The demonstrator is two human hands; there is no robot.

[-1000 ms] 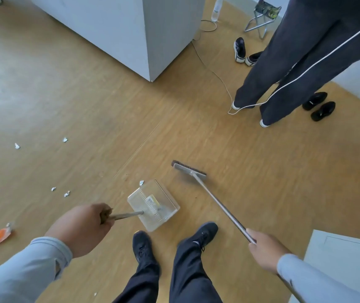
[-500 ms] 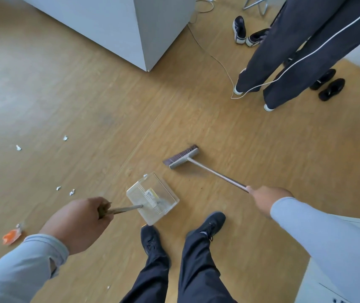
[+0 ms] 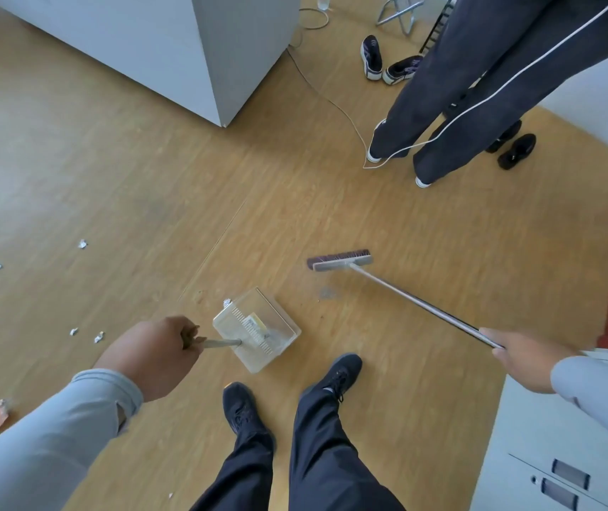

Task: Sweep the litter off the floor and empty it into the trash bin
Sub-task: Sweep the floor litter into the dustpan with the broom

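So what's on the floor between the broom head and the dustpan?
In the head view, only a faint grey smudge marks the wood floor between the broom head and the dustpan.

indoor room, prob. office or lab/studio space; exact type unclear. evidence: wood-look laminate floor [image 3: 332,201]; large white cabinet block [image 3: 191,49] w/ thin cable [image 3: 326,99] trailing across floor; grey metal drawer cabinet [image 3: 560,455] w/ recessed handles & lock, lower right; folding stool legs [image 3: 398,14] at top; spare shoes: sneakers [image 3: 383,66], black pair [image 3: 512,145] by wall; second person's trouser legs [image 3: 453,105] standing nearby.
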